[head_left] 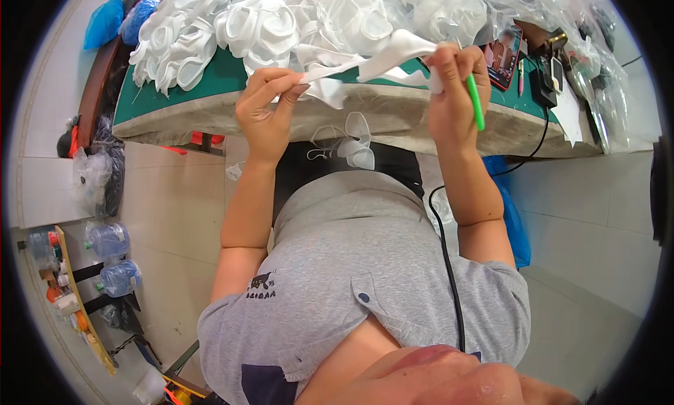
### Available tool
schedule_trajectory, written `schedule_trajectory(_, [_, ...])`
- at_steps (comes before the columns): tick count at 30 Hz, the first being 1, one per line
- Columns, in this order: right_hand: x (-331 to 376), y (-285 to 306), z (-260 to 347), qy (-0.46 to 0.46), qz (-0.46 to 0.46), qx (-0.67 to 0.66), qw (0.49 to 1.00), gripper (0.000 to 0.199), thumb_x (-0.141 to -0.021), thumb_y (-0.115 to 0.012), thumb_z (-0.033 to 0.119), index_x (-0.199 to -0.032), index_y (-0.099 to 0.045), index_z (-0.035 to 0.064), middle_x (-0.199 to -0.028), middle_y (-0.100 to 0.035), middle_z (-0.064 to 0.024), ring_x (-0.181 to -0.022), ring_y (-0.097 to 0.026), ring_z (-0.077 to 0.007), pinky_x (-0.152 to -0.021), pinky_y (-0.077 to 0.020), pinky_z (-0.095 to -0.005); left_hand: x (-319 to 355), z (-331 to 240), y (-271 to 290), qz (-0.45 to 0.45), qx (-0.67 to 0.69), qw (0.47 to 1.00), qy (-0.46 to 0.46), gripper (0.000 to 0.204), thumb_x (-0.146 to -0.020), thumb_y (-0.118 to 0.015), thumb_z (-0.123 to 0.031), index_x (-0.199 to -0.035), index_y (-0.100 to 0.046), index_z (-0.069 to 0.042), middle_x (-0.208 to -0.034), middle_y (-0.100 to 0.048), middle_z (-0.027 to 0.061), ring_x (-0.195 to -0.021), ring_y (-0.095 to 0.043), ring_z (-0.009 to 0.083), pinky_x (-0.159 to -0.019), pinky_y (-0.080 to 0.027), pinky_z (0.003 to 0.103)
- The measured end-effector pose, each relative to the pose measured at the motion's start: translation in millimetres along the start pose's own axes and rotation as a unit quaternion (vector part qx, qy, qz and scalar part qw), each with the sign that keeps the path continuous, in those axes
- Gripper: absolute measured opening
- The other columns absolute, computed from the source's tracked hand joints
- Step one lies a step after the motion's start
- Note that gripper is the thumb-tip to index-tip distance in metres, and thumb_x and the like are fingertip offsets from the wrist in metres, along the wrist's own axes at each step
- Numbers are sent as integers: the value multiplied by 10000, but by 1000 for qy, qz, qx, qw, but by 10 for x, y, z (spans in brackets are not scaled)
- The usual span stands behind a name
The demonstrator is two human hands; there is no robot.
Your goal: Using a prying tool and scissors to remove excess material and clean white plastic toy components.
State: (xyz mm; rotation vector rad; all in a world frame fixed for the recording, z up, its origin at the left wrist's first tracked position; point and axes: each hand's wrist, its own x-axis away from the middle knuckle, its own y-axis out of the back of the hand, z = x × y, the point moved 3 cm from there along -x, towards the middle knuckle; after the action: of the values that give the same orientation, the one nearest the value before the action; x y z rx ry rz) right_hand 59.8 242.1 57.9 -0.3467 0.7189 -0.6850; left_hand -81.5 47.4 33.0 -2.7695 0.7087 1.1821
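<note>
A narrow white fabric strip point(397, 52) is stretched between my two hands above the front edge of the table. My left hand point(265, 108) pinches one end between thumb and fingers. At the other end, my right hand point(453, 99) is closed on the cloth and also holds a slim tool with a bright green handle point(475, 103), which points down past the palm. The tool's working end is hidden by my fingers. Just beyond my hands, a heap of curled white fabric pieces point(256, 25) covers much of the green tabletop point(158, 99).
To the right on the table lie a phone point(505, 57) with a lit screen, a pen point(521, 78) and a black adapter point(542, 89). A black cable point(449, 257) runs down across my shirt. White scraps point(358, 148) lie on my lap. Large water bottles point(119, 277) stand at left.
</note>
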Motion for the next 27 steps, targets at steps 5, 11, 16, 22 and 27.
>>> schedule_trajectory(5, [-141, 461, 27, -76, -190, -83, 975, 211, -969, -487, 187, -1077, -556, 19, -1000, -623, -120, -994, -592, -245, -841, -482, -354, -4, -26, 219, -45, -45, 997, 35, 54, -779, -701, -16, -777, -647, -11, -861, -629, 63, -818, -548, 153, -728, -433, 261])
schedule_trajectory(11, [-104, 564, 79, -214, -194, -136, 948, 332, -989, -429, 271, -1151, -545, 6, -1073, -615, -136, -1064, -564, -297, -791, -512, -442, -16, -70, 440, 73, -173, 981, -42, 125, -798, -704, -140, -817, -637, -36, -935, -636, 74, -880, -552, 202, -840, -415, 323])
schedule_trajectory(16, [-110, 684, 72, -254, -158, -193, 935, 349, -989, -426, 286, -1111, -569, -8, -1083, -612, -139, -1108, -529, -311, -788, -507, -460, 46, -61, 262, 6, -140, 985, 101, 297, -785, -715, -221, -1031, -618, -86, -1111, -602, 82, -1037, -508, 268, -959, -350, 394])
schedule_trajectory(22, [19, 709, 271, -307, -130, -263, 905, 315, -968, -485, 270, -1074, -566, -15, -972, -637, -161, -992, -589, -332, -934, -443, -455, 146, 158, 98, 148, -429, 890, -43, 412, -722, -727, -137, -1115, -609, -116, -1260, -514, 72, -1168, -431, 280, -973, -321, 400])
schedule_trajectory(27, [131, 836, 497, -218, -50, -161, 961, 316, -966, -478, 213, -1128, -499, -57, -961, -594, -161, -955, -559, -259, -949, -416, -433, 148, 226, 176, 175, -369, 911, -55, 214, -710, -712, -84, -914, -647, -90, -991, -630, 40, -1023, -532, 231, -909, -349, 374])
